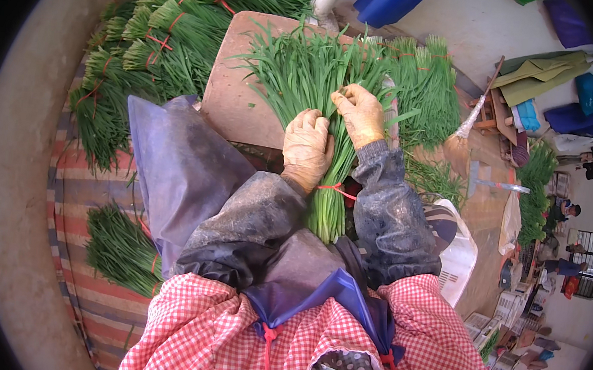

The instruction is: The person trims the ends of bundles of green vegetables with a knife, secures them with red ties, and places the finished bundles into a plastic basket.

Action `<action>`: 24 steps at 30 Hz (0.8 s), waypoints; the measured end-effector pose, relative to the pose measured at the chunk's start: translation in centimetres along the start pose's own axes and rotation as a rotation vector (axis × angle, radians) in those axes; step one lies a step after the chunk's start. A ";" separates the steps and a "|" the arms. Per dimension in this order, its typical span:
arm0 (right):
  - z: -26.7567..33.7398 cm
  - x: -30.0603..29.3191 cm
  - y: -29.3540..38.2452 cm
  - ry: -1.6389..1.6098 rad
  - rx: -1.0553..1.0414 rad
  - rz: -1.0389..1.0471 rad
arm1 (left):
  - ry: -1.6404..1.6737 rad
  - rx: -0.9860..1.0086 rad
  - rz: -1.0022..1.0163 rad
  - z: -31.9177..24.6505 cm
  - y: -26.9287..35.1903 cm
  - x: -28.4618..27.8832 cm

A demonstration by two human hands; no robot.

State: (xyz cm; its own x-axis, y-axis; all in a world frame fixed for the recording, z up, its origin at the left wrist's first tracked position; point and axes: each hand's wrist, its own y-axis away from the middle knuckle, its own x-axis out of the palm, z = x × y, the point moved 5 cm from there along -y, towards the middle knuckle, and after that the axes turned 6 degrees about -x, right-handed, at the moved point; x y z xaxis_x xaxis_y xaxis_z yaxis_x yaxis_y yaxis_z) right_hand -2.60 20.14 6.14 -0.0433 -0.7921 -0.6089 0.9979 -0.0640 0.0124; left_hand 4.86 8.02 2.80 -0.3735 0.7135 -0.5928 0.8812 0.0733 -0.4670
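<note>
A bundle of garlic chives lies lengthwise before me, its pale stem ends toward my lap and its leaves fanned over a worn board. One red tie circles the stems. My left hand, in a tan rubber glove, rests over the left side of the bundle with its fingers curled around it. Higher up on the right, my gloved right hand has its thumb and fingertips pinched together among the leaves. A small brownish bit shows at those fingertips; the glove partly hides it.
Tied chive bundles are heaped at the upper left, with more bundles right of the board. Another bundle lies on the striped sheet. A broom and a white plastic basket stand at right. People are in the background.
</note>
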 end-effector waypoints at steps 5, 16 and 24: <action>5.3 -1.2 4.7 0.519 -0.589 -0.135 | 0.014 -0.057 0.012 0.1 -0.3 -0.3; 1.3 1.1 1.6 -0.412 0.082 0.354 | 0.026 -0.123 0.021 0.8 -0.2 -0.1; -6.6 -14.2 -3.9 -1.162 0.213 -0.220 | 0.008 -0.117 0.038 0.7 -0.3 0.0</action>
State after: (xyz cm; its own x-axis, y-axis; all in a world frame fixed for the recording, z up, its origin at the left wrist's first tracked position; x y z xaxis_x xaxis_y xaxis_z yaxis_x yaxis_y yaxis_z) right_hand -5.56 35.65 9.50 -0.3392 -0.8185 0.4636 0.9402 -0.2791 0.1953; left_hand 4.44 7.50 2.50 -0.3375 0.7228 -0.6030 0.9225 0.1265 -0.3646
